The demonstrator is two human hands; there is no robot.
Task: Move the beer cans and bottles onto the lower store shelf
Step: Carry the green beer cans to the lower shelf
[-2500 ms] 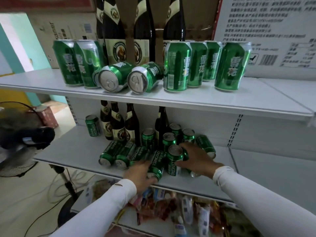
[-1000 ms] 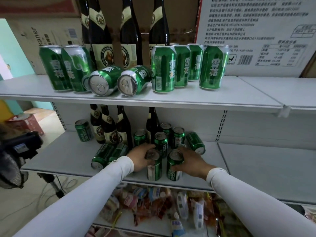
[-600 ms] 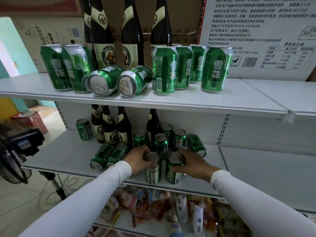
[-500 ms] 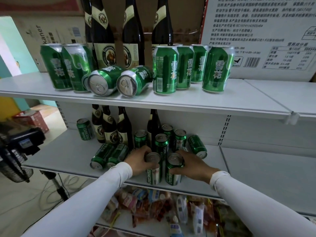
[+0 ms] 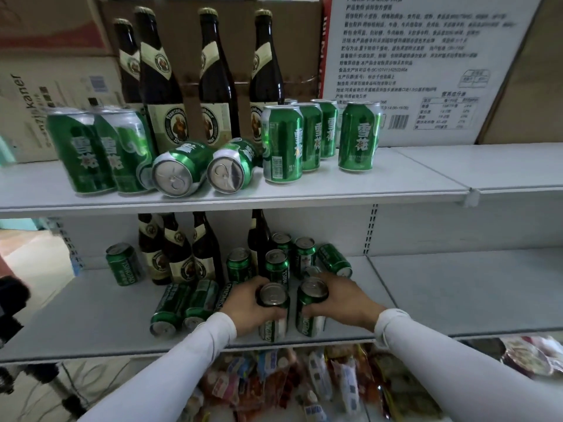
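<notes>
My left hand point(image 5: 246, 306) grips an upright green Tsingtao can point(image 5: 273, 312) near the front edge of the lower shelf point(image 5: 91, 315). Beside it my right hand point(image 5: 344, 295) wraps a second upright green can point(image 5: 311, 309). Behind them stand several more green cans point(image 5: 275, 264) and dark beer bottles point(image 5: 179, 251). Two cans point(image 5: 179, 306) lie on their sides left of my left hand. On the upper shelf point(image 5: 396, 175) stand taller green cans point(image 5: 281, 143) and tall dark bottles point(image 5: 158, 77), with two cans point(image 5: 182, 167) lying down.
Cardboard cartons point(image 5: 426, 65) stand behind the upper shelf's goods. Packaged snacks point(image 5: 304, 382) fill the shelf below. A black fan point(image 5: 12, 303) on a stand is at the left edge. The lower shelf's right panel point(image 5: 472, 293) is bare.
Both hands stood a can upright each at the lower shelf's front and keep hold of them. The view has shifted slightly; the other cans and bottles have not moved.
</notes>
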